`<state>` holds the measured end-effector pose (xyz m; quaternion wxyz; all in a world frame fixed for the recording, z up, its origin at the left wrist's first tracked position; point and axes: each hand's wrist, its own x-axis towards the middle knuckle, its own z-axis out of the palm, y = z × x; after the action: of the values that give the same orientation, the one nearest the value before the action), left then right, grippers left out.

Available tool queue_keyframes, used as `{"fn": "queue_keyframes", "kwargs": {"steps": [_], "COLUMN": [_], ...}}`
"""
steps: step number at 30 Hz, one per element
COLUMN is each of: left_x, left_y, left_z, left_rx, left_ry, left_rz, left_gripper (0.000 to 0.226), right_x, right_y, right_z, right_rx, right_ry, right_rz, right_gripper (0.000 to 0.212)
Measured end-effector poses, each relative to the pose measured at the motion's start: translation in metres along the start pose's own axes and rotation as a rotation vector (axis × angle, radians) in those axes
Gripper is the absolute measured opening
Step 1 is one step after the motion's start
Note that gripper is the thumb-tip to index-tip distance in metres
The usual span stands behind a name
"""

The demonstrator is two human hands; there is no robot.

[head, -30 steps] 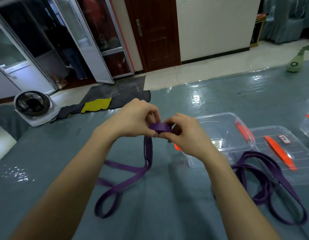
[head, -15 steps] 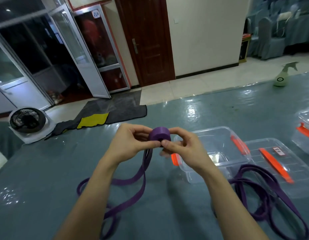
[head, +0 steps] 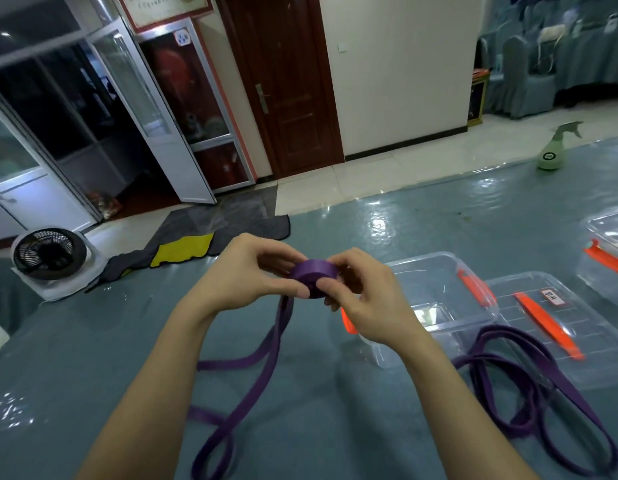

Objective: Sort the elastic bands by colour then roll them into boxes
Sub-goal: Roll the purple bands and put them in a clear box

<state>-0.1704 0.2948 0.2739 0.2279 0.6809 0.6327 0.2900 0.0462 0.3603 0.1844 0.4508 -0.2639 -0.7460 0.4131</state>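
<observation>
Blue-grey desk gleaming under clear sheet, fan sitting on floor beyond. Clear box lying just behind right hand, hand hiding its near corner. Loose purple bands sprawling across lid, running off frame. Left hand and right hand fingers pinching purple roll above desk; tail dangling, blurring.

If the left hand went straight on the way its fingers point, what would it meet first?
The left hand points right: first the rolled purple band it pinches, then the right hand just behind it. The clear box lies beyond, depth unclear.
</observation>
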Motion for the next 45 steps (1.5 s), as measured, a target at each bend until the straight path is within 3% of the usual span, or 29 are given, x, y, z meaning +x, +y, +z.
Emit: {"fn": "queue_keyframes", "kwargs": {"steps": [3, 6, 10, 12, 14, 17, 21, 27, 30, 35, 41, 45], "left_x": [-0.008, -0.009, -0.005, -0.006, -0.007, -0.005, 0.002, 0.008, 0.006, -0.006, -0.009, -0.014], "left_y": [-0.003, -0.003, -0.003, -0.006, -0.007, -0.004, 0.01, 0.023, 0.021, 0.008, 0.012, 0.011], "left_z": [0.018, 0.039, 0.037, 0.027, 0.018, 0.014, 0.015, 0.009, 0.004, 0.005, 0.015, 0.002], "left_rx": [-0.333, -0.513, -0.49, -0.399, -0.293, -0.021, 0.367, 0.459, 0.32, -0.193, -0.412, -0.321], "left_ry": [0.193, 0.322, 0.345, 0.293, 0.209, 0.058, -0.07, -0.137, -0.065, 0.12, 0.212, 0.177], "left_rz": [0.011, 0.006, -0.03, -0.052, -0.07, -0.059, -0.013, 0.008, 0.046, 0.016, 0.038, 0.049], "left_gripper": [0.05, 0.048, 0.041, 0.037, 0.038, 0.038, 0.032, 0.052, 0.05, 0.042, 0.032, 0.035], "right_x": [0.003, 0.004, -0.002, -0.004, -0.004, -0.001, 0.002, -0.003, -0.003, 0.001, 0.0, -0.003], "right_y": [-0.002, -0.004, -0.003, -0.001, 0.0, 0.0, 0.004, 0.006, 0.006, -0.005, -0.015, -0.01], "right_z": [0.001, 0.005, 0.011, 0.004, -0.008, -0.012, 0.004, 0.003, 0.003, -0.003, 0.001, -0.001], "right_rx": [0.356, 0.585, 0.716, 0.642, 0.388, 0.067, -0.245, -0.173, -0.14, 0.391, 0.744, 0.75], "right_ry": [0.097, 0.104, 0.023, -0.128, -0.255, -0.232, -0.267, -0.203, -0.058, 0.111, 0.017, -0.117], "right_rz": [0.098, 0.156, 0.24, 0.237, 0.206, 0.171, 0.1, 0.042, 0.018, 0.095, 0.137, 0.167], "right_gripper": [0.016, 0.023, 0.028, 0.028, 0.032, 0.039, 0.022, 0.021, 0.018, 0.015, 0.034, 0.03]}}
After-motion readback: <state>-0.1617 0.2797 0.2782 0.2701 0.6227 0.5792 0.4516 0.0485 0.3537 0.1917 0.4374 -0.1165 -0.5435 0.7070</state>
